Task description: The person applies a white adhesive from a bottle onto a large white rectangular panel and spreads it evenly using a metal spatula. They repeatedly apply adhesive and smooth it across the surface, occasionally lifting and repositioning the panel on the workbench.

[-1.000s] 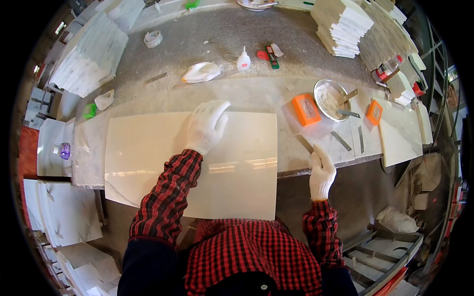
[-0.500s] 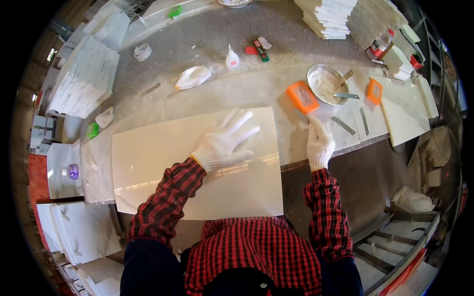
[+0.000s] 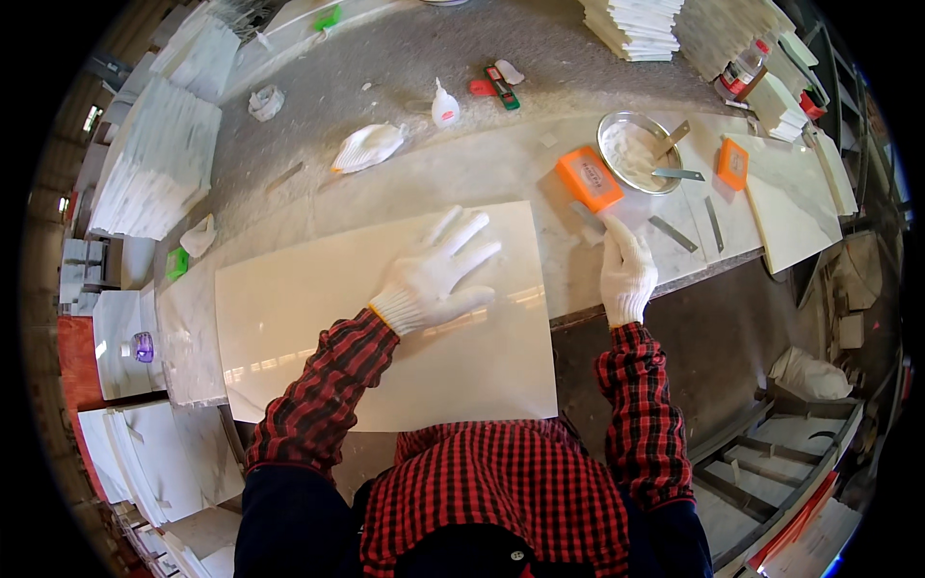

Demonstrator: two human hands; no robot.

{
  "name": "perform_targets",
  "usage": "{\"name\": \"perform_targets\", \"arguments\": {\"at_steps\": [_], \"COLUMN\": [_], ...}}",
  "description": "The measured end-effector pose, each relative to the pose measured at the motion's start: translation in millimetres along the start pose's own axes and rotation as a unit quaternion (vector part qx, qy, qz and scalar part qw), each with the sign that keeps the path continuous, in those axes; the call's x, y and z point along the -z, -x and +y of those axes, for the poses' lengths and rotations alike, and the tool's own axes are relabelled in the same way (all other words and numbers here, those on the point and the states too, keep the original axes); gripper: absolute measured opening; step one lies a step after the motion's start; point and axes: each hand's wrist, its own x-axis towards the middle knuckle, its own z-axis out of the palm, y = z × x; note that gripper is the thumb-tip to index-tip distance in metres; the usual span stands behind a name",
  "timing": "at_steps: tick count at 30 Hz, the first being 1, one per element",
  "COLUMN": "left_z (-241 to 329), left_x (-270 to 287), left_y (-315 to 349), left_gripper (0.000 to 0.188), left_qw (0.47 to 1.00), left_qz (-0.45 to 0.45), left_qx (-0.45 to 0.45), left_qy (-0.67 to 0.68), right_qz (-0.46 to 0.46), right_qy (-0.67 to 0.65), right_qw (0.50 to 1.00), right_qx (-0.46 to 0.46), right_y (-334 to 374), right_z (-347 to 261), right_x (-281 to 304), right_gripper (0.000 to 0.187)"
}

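My left hand (image 3: 438, 273), in a white knitted glove, lies flat with fingers spread on a glossy cream slab (image 3: 299, 318). The slab's near edge reaches my body. To the right, my gloved right hand (image 3: 626, 270) is closed, its fingertips pinching a thin grey scraper blade (image 3: 584, 214) over the marble worktop. Just beyond that blade stands an orange box (image 3: 589, 178). A metal bowl (image 3: 639, 152) of whitish paste holds two spatulas. Two more thin metal blades (image 3: 673, 233) lie right of my right hand.
A white squeeze bottle (image 3: 444, 104), a loose white glove (image 3: 371, 146) and a red-green utility knife (image 3: 501, 87) lie farther back. Stacked marble tiles (image 3: 154, 159) rise at the left. A second orange box (image 3: 732, 164) and a plastic bottle (image 3: 742, 69) are at the right.
The view has shifted slightly, so the bench items sit a little differently. My left hand stays flat on the slab; my right hand keeps its pinch beside the orange box.
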Motion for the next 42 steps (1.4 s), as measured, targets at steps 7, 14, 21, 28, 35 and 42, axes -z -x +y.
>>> {"name": "perform_targets", "arguments": {"at_steps": [7, 14, 21, 28, 35, 42], "left_z": [10.0, 17.8, 16.6, 28.2, 22.1, 18.8], "left_x": [-8.2, -10.8, -15.3, -21.2, -17.9, -18.2], "left_y": [2.3, 7.8, 8.7, 0.1, -1.2, -5.1], "left_gripper": [0.078, 0.09, 0.095, 0.094, 0.092, 0.088], "left_qw": [0.997, 0.995, 0.995, 0.995, 0.997, 0.997], "left_qz": [-0.033, -0.032, -0.014, -0.012, -0.02, 0.006], "left_qx": [-0.011, 0.003, 0.025, 0.021, 0.009, 0.003], "left_qy": [-0.065, -0.094, -0.098, -0.098, -0.068, -0.082], "right_qz": [-0.003, 0.005, 0.012, 0.005, -0.012, -0.007], "right_qy": [0.0, 0.005, 0.006, -0.006, 0.007, 0.012], "right_qw": [1.0, 1.0, 1.0, 1.0, 1.0, 1.0], "right_qx": [-0.005, 0.012, 0.022, 0.006, -0.015, -0.01], "right_y": [-0.2, -0.3, 0.2, -0.3, 0.0, 0.4], "right_z": [-0.1, 1.0, 3.5, -1.3, 0.1, 1.6], "right_x": [-0.5, 0.2, -2.5, -0.2, 0.7, 0.3], "right_gripper": [0.025, 0.025, 0.026, 0.025, 0.024, 0.024]}}
